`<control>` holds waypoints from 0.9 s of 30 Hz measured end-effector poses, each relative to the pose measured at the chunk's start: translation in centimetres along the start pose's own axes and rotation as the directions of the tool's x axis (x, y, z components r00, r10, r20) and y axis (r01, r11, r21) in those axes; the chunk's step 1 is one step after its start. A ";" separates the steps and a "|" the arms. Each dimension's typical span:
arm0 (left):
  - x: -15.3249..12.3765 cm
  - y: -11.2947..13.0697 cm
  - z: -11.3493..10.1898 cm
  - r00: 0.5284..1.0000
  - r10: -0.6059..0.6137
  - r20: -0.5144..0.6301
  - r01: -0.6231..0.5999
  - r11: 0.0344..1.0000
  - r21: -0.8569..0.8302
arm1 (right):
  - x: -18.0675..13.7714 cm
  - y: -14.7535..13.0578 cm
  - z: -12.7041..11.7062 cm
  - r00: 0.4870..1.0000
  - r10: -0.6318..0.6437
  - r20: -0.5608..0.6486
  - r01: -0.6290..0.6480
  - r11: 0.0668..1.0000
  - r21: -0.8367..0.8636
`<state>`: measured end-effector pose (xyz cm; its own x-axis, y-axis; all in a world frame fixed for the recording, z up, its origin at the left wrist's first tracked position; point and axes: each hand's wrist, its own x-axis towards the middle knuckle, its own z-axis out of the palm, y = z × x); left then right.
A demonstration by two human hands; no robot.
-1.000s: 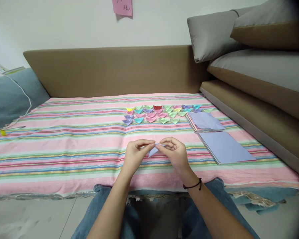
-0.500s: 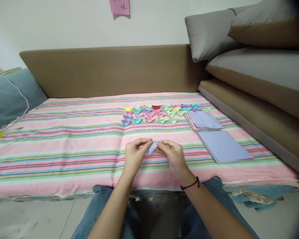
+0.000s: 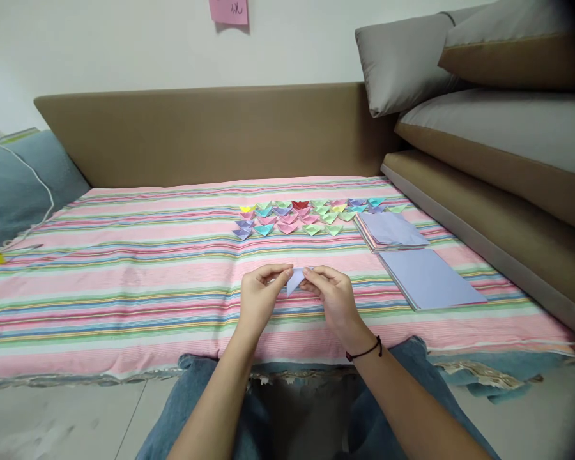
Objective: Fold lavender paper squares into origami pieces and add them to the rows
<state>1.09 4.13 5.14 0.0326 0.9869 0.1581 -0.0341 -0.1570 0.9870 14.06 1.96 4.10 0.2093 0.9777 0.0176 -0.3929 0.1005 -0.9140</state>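
My left hand (image 3: pixel 261 295) and my right hand (image 3: pixel 333 296) meet over the striped cloth (image 3: pixel 124 287), both pinching a small folded lilac paper (image 3: pixel 294 279) between thumb and fingers. The paper is held just above the cloth, its lower point hanging between the hands. A black band circles my right wrist. Farther back lie several small folded paper shapes (image 3: pixel 306 216) in rows, in pink, green, blue, lilac, yellow and red.
Two stacks of lilac paper squares lie to the right, one near (image 3: pixel 429 278) and one farther (image 3: pixel 390 230). A tan sofa back (image 3: pixel 211 131) runs behind the cloth, with grey and tan cushions (image 3: pixel 483 102) piled on the right. A blue pillow (image 3: pixel 14 185) with a white cable sits at left.
Both hands have drawn slightly closer together and lifted a little with the lilac paper; the view has shifted slightly. Nothing else has moved.
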 end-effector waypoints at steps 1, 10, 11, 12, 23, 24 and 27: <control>0.0 0.0 0.0 1.000 -0.001 0.001 0.001 1.000 0.001 | 0.1 0.0 0.0 1.000 0.003 0.009 -0.003 1.000 0.005; -0.2 0.5 0.0 1.000 -0.007 0.008 0.007 1.000 0.010 | 0.2 0.1 -0.5 0.999 -0.040 0.024 0.040 0.999 0.009; -0.2 0.5 0.0 1.000 -0.010 0.010 0.010 1.000 0.000 | 0.2 0.1 -0.5 0.999 -0.047 0.021 0.047 0.999 0.003; -0.2 0.5 0.1 1.000 -0.013 0.010 0.013 1.000 -0.009 | 0.2 0.1 -0.5 0.998 -0.053 0.017 0.053 0.999 -0.003; -0.2 0.3 0.2 0.998 -0.028 -0.048 0.027 0.999 -0.018 | 0.3 -0.1 -0.2 0.999 0.008 0.049 -0.009 0.999 0.032; -0.3 0.4 0.2 0.999 -0.023 -0.037 0.023 1.000 -0.012 | 0.3 -0.1 -0.2 0.999 -0.009 0.030 0.009 1.000 -0.003; -0.3 0.4 0.2 1.000 -0.023 -0.008 0.023 1.000 -0.008 | 0.4 0.0 -0.5 0.997 -0.071 -0.022 0.068 0.994 -0.086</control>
<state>1.32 3.79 5.46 0.0256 0.9906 0.1347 -0.0411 -0.1335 0.9902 14.55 2.24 3.92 0.2565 0.9638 0.0729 -0.2988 0.1508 -0.9423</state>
